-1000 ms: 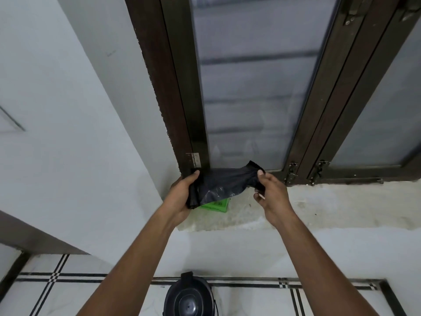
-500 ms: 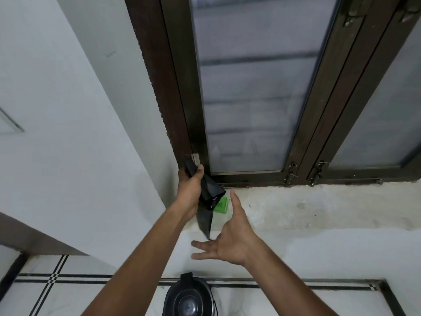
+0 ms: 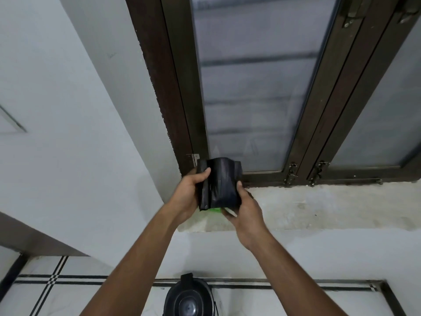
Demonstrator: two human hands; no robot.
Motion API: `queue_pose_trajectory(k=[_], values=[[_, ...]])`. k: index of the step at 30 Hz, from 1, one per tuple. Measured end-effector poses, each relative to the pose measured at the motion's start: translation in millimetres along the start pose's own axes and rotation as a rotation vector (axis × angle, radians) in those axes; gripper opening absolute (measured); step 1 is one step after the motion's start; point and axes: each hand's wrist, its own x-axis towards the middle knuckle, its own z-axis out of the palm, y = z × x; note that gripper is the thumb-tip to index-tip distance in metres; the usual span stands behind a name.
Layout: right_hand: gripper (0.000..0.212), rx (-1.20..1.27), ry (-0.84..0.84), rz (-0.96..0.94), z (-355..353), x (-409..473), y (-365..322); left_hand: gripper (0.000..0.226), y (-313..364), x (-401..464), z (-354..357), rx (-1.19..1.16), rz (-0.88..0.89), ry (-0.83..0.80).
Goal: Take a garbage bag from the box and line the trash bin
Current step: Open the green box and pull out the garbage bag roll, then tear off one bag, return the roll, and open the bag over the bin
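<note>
Hands pinch folded black garbage bag (image 3: pixel 217 183) above sill: left hand (image 3: pixel 190 195), right hand (image 3: pixel 245 206) | green box (image 3: pixel 215 209), seemingly, beneath | step: unfolding | next: find mouth, shake open over bin (image 3: pixel 189 297)

A dark-framed window (image 3: pixel 248 92) with frosted panes stands above a rough concrete sill (image 3: pixel 319 206). White walls (image 3: pixel 57 110) meet a pale tiled floor (image 3: pixel 68 297) with black lines.
</note>
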Motion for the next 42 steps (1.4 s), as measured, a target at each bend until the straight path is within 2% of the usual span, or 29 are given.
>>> queue_pose_trajectory(k=[1, 4, 7, 10, 13, 15, 17, 20, 22, 26, 29, 33, 35, 37, 39, 42], values=[[0.042, -0.003, 0.055, -0.039, -2, 3, -3, 0.034, -3, 3, -4, 0.0, -0.004, 0.04], [0.044, 0.043, 0.11, -0.097, -11, 10, -17, 0.038, -10, 10, -17, -0.065, -0.088, 0.142], [0.055, 0.14, 0.142, -0.166, -19, 10, -28, 0.039, -14, 8, -22, -0.071, -0.11, 0.127], [0.065, 0.13, 0.027, -0.01, -16, -2, -21, 0.037, -16, 5, -17, -0.052, -0.074, 0.085], [0.055, -0.044, -0.099, 0.152, -17, -2, 1, 0.034, -16, 6, -13, 0.003, -0.036, 0.077], [0.042, -0.106, -0.056, 0.123, -20, 8, 4, 0.038, -16, 6, -14, 0.045, -0.007, 0.123], [0.035, -0.033, 0.025, 0.055, -24, 18, -4, 0.042, -16, 6, -15, 0.038, 0.0, 0.181], [0.048, 0.101, 0.081, -0.067, -27, 25, -18, 0.046, -18, 5, -15, -0.104, -0.055, 0.151], [0.052, 0.124, 0.05, -0.095, -25, 21, -19, 0.043, -17, -1, -12, -0.078, -0.06, 0.074], [0.069, 0.057, -0.085, 0.03, -25, 6, -12, 0.037, -19, -2, -9, -0.015, 0.014, 0.025], [0.057, -0.073, -0.165, 0.104, -28, 9, 0, 0.039, -20, 3, -13, -0.002, 0.033, 0.071], [0.035, 0.041, 0.018, 0.017, -29, 22, -3, 0.043, -19, 9, -17, -0.083, 0.024, 0.167], [0.037, 0.045, 0.004, -0.003, -30, 23, -4, 0.046, -20, 7, -14, -0.09, 0.001, 0.144], [0.053, 0.009, -0.053, 0.016, -29, 23, 1, 0.049, -20, 5, -12, -0.071, 0.012, 0.11], [0.047, -0.024, -0.064, 0.01, -30, 22, 3, 0.047, -21, 5, -10, -0.062, 0.028, 0.112], [0.038, 0.008, 0.008, -0.008, -34, 26, 0, 0.041, -20, 5, -11, -0.12, 0.001, 0.135]])
